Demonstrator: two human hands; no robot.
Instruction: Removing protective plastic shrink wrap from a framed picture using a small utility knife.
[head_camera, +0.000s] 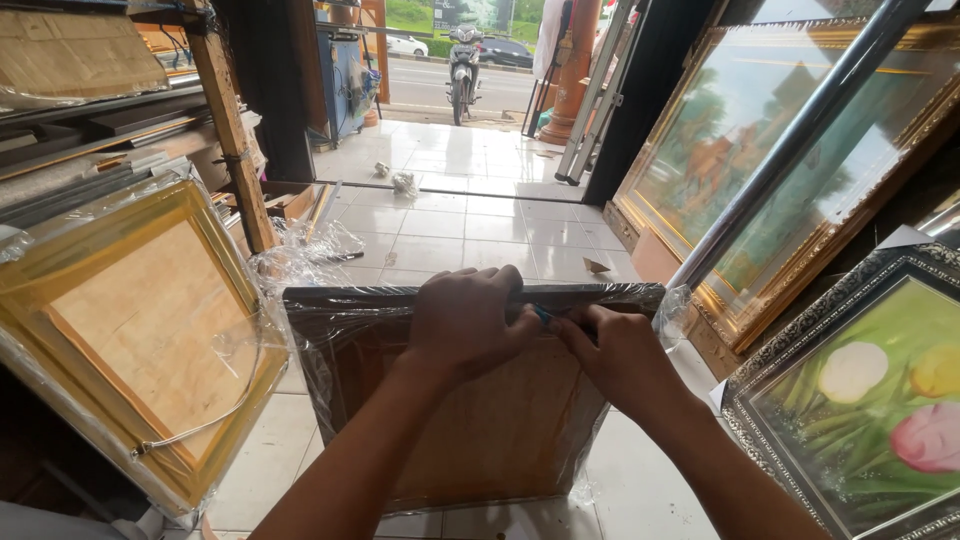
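Observation:
A brown-backed picture frame (500, 420) wrapped in clear plastic film stands upright on the tiled floor in front of me, its back facing me. My left hand (462, 318) grips the frame's dark top edge over the film. My right hand (612, 352) is closed around a small blue-handled tool (541, 316), held against the top edge right beside the left hand; the tool's tip is hidden by my fingers.
A gold frame (140, 340) wrapped in plastic leans at the left with a hanging wire. Large framed paintings (770, 160) lean at the right, behind a slanted metal pole (790, 140). A flower painting (880, 400) stands at lower right. The doorway (460, 80) opens to a street with a motorbike.

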